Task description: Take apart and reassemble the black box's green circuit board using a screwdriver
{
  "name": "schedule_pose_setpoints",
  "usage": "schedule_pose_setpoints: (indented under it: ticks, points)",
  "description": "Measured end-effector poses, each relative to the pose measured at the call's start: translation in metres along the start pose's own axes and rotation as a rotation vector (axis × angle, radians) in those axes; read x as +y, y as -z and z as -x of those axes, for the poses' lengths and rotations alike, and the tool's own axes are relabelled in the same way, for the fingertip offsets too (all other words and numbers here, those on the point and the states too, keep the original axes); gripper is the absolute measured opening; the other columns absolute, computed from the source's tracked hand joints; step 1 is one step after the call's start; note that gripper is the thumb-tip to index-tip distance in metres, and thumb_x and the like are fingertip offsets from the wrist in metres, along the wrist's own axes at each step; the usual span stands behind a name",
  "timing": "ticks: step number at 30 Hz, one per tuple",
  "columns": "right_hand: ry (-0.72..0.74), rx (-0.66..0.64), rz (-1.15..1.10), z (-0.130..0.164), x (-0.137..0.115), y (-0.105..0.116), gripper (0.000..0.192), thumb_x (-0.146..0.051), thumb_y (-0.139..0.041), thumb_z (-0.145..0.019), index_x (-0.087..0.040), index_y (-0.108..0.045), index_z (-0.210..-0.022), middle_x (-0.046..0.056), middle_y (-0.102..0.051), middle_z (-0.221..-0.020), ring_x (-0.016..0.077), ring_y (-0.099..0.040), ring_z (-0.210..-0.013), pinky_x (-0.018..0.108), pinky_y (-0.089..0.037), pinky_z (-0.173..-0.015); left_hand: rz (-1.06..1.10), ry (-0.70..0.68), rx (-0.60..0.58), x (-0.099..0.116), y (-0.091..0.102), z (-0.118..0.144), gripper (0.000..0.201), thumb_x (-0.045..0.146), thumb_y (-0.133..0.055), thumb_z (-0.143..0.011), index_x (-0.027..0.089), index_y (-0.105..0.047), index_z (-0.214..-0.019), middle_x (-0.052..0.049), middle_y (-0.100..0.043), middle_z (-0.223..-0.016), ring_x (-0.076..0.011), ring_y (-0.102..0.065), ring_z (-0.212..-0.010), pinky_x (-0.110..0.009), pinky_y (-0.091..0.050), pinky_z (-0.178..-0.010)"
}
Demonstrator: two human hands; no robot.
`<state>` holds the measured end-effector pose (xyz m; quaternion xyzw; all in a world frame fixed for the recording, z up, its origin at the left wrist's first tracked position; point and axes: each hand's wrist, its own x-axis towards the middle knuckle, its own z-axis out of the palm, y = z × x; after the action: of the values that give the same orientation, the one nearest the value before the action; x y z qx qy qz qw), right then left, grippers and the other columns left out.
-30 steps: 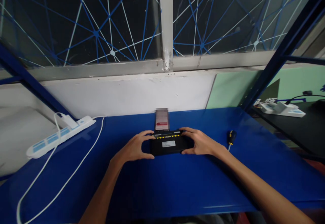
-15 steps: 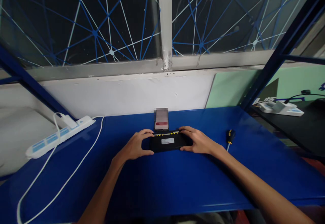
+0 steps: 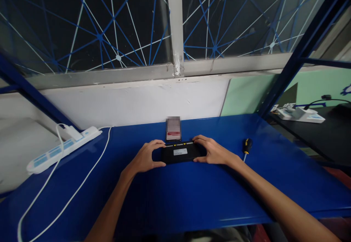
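Observation:
A flat black box (image 3: 175, 157) with a white label and yellow marks along its far edge is held near the middle of the blue table. My left hand (image 3: 148, 156) grips its left end, thumb at the near side and fingers at the far side. Its right end is gripped the same way by my right hand (image 3: 212, 151). Just behind the box is a phone-like object (image 3: 173, 135) with a blurred screen. A yellow-and-black screwdriver (image 3: 247, 146) lies to the right of my right hand, its shaft towards me.
On the left of the blue table (image 3: 175, 198) lies a white power strip (image 3: 63, 149) with a plug and a long looping white cable (image 3: 85, 179). A wall and windows (image 3: 115, 22) close off the back. Another power strip (image 3: 301, 115) sits on a black table at right.
Fewer yellow marks show along the box's far edge, as though it has tilted slightly. Both hands keep their hold. The whole view has shifted a little.

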<state>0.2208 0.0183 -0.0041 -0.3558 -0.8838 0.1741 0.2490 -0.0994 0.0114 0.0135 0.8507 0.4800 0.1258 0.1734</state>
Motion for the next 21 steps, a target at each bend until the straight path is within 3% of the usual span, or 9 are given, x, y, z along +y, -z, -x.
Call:
schedule_pose_setpoints:
  ticks: [21]
  points:
    - [-0.003,0.016,0.0,-0.0005,-0.0049,-0.0013,0.052,-0.038,-0.074,-0.076,-0.016,-0.055,-0.12,0.014,-0.059,-0.12,0.0278,-0.061,-0.104,0.042,-0.052,-0.089,-0.014,-0.013,0.007,0.0051,0.0066,0.0008,0.06,0.045,-0.075,-0.072,0.029,-0.055,-0.126,-0.006,-0.054,-0.136,-0.0306,-0.047,-0.126,-0.05,-0.034,-0.106]
